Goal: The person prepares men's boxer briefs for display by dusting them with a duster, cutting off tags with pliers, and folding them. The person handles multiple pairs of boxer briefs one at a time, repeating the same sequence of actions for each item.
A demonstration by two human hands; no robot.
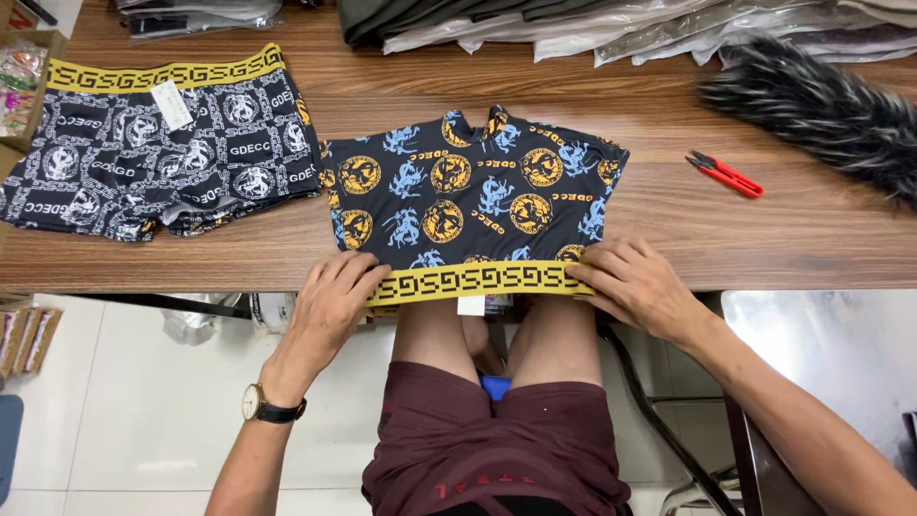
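A pair of dark boxer shorts (473, 191) with blue and gold prints lies flat on the wooden table (793, 234), its yellow patterned waistband (478, 282) hanging at the near edge. My left hand (330, 301), with a wristwatch above it, grips the waistband's left end. The right end is pinched by my right hand (635, 282). A small white tag dangles under the waistband's middle.
A second pair of shorts (153, 143), black with white prints and a yellow band, lies at the left. Red snips (726, 175) rest to the right, near a furry grey-black piece (821, 110). Bagged garments (611, 29) line the far edge. A box (21, 86) sits far left.
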